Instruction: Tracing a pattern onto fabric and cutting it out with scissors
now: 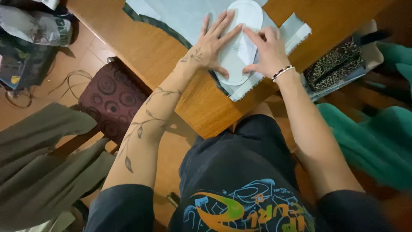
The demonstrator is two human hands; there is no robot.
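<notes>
A white oval pattern piece [240, 47] lies flat on pale blue fabric [180, 15] spread over a wooden table [154, 56]. My left hand [212, 45] rests with fingers spread on the left side of the oval, pressing it down. On the oval's right side, my right hand [268, 49] touches it with the fingers bent and the index finger pointing onto it. The wrist of that hand wears a beaded bracelet [283, 72]. Neither hand grips anything.
A dark red patterned stool [109, 101] stands left of the table. Olive cloth [38, 163] hangs at lower left, and bags [30, 30] sit at upper left. A leopard-print pouch [337, 64] and green fabric [377, 137] lie on the right.
</notes>
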